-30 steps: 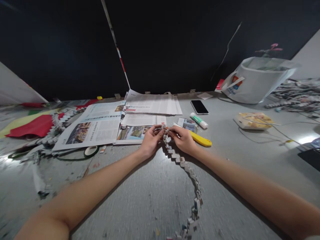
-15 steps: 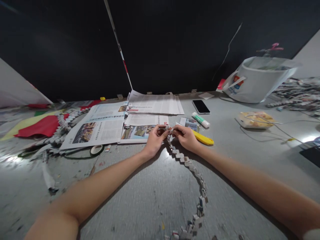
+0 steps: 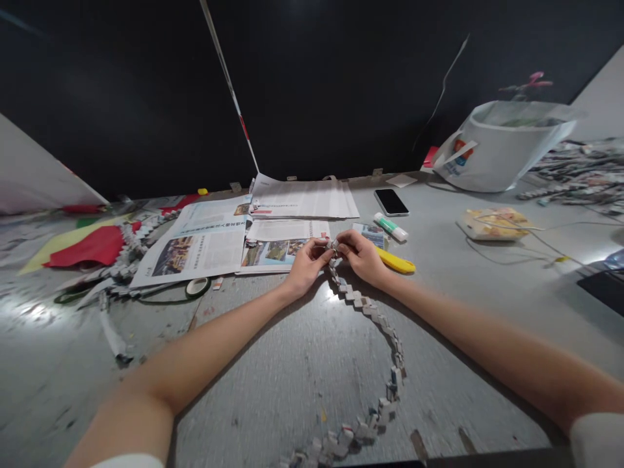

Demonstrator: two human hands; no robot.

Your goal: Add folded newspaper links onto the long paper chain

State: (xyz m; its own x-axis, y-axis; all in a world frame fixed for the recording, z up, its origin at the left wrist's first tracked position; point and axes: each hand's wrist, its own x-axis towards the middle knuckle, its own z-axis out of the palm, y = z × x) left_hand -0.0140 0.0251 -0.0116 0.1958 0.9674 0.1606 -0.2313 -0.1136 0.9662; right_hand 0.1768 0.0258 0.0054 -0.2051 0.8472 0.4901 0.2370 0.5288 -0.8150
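Chain of folded paper links (image 3: 361, 302), located on the grey table (image 3: 273, 351) between the two forearms. From my remote post, by the head view, I record its far end raised at the fingertips; the remainder bows to the right, then curls back left toward the lower edge, where it passes out of my sight.

Left hand (image 3: 307, 263): thumb and fingers drawn together in a pinch on the chain's end. Right hand (image 3: 361, 257): likewise closed to a narrow pinch, just beside the left, on the same end. I cannot tell whether a separate link sits between the fingertips; they cover it.

Handling, in my judgement: very light, dry, not slippery. Each link appears fairly firm, the length as a whole limp and freely bending. Paper of this kind should crease or tear if squeezed or twisted hard. I would take hold by the flat faces of the last few links, lightly, one hand steadying behind the end, and would not lift by one loose tip.

Adjacent items noted: newspaper sheets (image 3: 195, 244) beyond the left hand; yellow tool (image 3: 400, 262) just beside the right wrist; glue stick (image 3: 390, 227) farther off.
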